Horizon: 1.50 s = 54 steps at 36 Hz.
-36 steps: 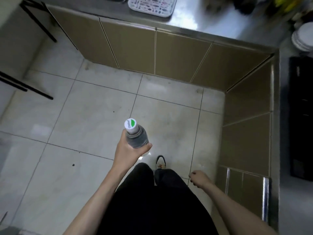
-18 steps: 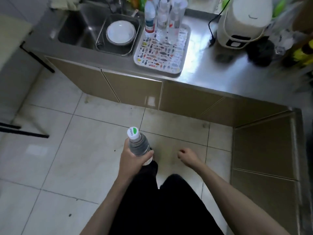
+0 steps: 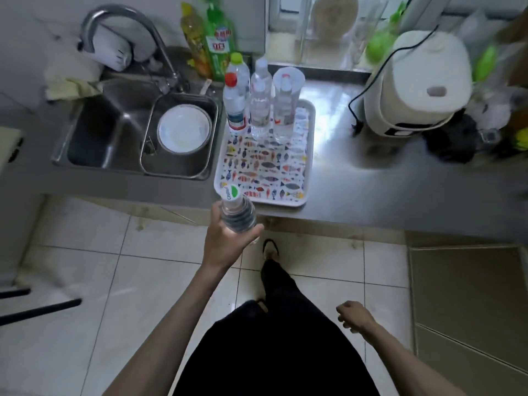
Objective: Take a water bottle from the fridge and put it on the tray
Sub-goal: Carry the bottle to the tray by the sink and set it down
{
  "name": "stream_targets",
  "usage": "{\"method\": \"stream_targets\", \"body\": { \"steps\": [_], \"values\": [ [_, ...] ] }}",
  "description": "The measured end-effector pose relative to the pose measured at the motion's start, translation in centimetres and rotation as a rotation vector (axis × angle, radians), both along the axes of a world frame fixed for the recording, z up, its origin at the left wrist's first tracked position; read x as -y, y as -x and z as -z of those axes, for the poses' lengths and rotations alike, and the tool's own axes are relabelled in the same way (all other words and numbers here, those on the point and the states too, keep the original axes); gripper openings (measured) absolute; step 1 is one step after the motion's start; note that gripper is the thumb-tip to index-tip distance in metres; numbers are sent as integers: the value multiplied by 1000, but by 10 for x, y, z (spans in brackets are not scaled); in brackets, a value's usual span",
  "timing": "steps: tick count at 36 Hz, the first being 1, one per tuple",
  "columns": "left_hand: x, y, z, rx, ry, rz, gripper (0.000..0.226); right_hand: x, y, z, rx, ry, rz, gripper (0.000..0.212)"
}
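My left hand [image 3: 227, 242] grips a clear water bottle [image 3: 235, 210] with a white and green cap, held upright just in front of the counter edge. Its cap overlaps the near left corner of the fish-patterned tray [image 3: 297, 178] lying on the steel counter. Several water bottles [image 3: 260, 107] stand together at the tray's far end. My right hand [image 3: 355, 314] hangs low at my right side, fingers loosely curled, holding nothing.
Left of the tray is a steel sink [image 3: 114, 132] with a white bowl [image 3: 184, 130] in a drainer and a tap [image 3: 137, 30]. A white rice cooker [image 3: 417, 84] with a black cord stands to the right. Detergent bottles [image 3: 214, 38] stand behind.
I have walked up to the counter; the view tilted up from the floor to the sink and tray. The bottle in my left hand now reaches the tray's near corner. My right hand dropped back.
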<state>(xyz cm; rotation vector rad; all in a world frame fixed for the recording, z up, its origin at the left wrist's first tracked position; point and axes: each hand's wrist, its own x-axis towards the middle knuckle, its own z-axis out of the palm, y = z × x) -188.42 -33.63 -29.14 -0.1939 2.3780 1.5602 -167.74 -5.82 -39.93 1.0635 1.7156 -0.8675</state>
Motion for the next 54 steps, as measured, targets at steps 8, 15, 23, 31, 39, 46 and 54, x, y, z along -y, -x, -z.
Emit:
{"method": "stream_targets", "body": {
  "steps": [8, 15, 23, 31, 39, 46, 54],
  "values": [
    [-16, 123, 12, -28, 126, 10, 66, 15, 167, -10, -207, 53, -31, 29],
    [-28, 221, 40, 17, 210, 4, 70, 24, 268, -25, -280, 57, 12, 28],
    [-44, 275, 75, 76, 194, -48, 69, 31, 277, -4, -246, 36, 260, 26],
    [-40, 286, 84, 82, 180, 3, 63, 61, 223, -4, -78, 29, 298, 15],
    [-24, 290, 82, 437, 268, 325, 34, 86, 194, -12, -95, -1, 449, 20],
    [-19, 256, 97, 739, 446, 841, 23, 107, 153, -19, -162, -62, 780, 28],
    [-62, 165, 98, 653, 737, 1588, 22, 175, 48, -26, -147, -98, 1320, 24]
  ]
}}
